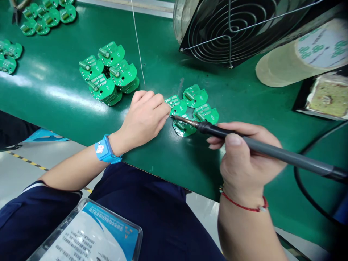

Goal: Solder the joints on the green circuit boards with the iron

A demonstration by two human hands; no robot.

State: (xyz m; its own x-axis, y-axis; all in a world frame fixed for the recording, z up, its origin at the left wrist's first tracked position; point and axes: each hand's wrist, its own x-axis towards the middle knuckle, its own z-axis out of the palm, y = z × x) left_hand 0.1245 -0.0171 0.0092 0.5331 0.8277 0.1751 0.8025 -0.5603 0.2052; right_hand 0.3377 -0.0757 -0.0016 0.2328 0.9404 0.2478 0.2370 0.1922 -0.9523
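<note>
My right hand is wrapped round the grey and black handle of a soldering iron. The iron's tip points left and meets the edge of a green circuit board, right beside my left fingertips. My left hand is closed in a pinch on solder wire, a thin strand coming down from above and passing behind the knuckles. The pinched end is mostly hidden by the fingers. This board lies in a small cluster with other boards, among them one at the back and one at the right.
Stacked circuit boards stand left of my left hand, and more boards lie at the far left. A fan with a wire guard overhangs the back. At the right are a tape roll, a sponge tray and a black cable.
</note>
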